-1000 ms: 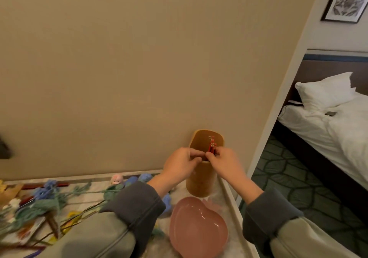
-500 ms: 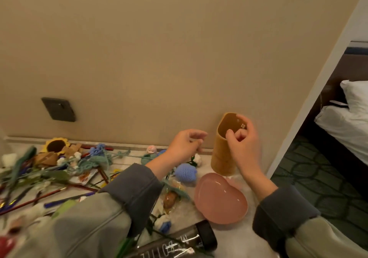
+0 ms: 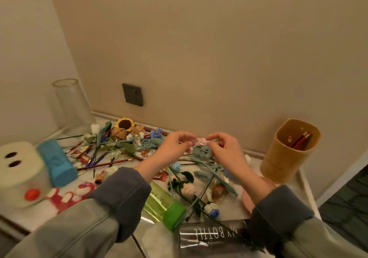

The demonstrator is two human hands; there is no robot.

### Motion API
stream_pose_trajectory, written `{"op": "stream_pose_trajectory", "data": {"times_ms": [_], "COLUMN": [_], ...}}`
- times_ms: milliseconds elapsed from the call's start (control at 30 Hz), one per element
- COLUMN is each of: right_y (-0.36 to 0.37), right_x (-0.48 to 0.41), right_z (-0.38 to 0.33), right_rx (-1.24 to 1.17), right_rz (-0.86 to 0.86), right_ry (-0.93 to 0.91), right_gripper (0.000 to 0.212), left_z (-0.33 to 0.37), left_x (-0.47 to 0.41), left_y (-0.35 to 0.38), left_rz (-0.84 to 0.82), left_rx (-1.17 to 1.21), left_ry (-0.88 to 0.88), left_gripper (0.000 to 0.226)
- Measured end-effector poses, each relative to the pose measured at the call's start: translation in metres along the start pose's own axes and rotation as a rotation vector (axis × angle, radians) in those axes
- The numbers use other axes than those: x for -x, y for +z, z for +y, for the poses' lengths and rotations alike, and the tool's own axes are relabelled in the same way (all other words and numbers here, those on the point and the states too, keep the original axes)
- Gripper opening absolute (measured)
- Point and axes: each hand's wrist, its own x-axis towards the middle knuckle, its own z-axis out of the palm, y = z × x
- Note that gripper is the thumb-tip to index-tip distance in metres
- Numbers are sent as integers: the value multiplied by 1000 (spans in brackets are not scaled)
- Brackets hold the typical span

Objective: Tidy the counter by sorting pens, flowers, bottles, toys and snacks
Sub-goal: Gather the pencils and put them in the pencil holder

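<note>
Both hands have left the pen holder (image 3: 288, 150), now meeting mid-counter. Dark bottle (image 3: 211, 237) nearest, green bottle (image 3: 165, 204) beyond. Left hand (image 3: 175, 148) and right hand (image 3: 225, 148) hover empty, fingers loosely curled, over crochet flowers (image 3: 201, 152). Pens (image 3: 300, 141) stand in holder, far right.

Plain beige walls (image 3: 219, 48), dark wall socket (image 3: 132, 94), patterned green carpet (image 3: 346, 204) at right.
</note>
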Motion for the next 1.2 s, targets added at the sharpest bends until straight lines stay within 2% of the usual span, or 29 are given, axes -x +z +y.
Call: {"op": "stream_pose_trajectory", "data": {"times_ms": [300,533,767,1000,1200], "right_y": [92,148,193,213,217], "right_x": [-14,-31,-55,-74,-81], "right_z": [-39,-41,-32,-9,5], "right_rx": [38,27,254,592,771], "right_rz": [-199,-238,-323,-300,-272], "right_ry": [106,199,236,197,222], "right_gripper": [19,24,43,37,29], "left_z": [-51,-87,-117,-143,-159], "left_x": [14,-1,-28,-56,-80], "left_y": [-90,-130,-137,-136,-135], "left_rz": [53,-12,-167,-259,-220], "left_rx": [-73,-161,-265,-287,-228], "left_ry": [-91,-172,-236,-225,-171], "left_gripper": [26,26,34,43,51]}}
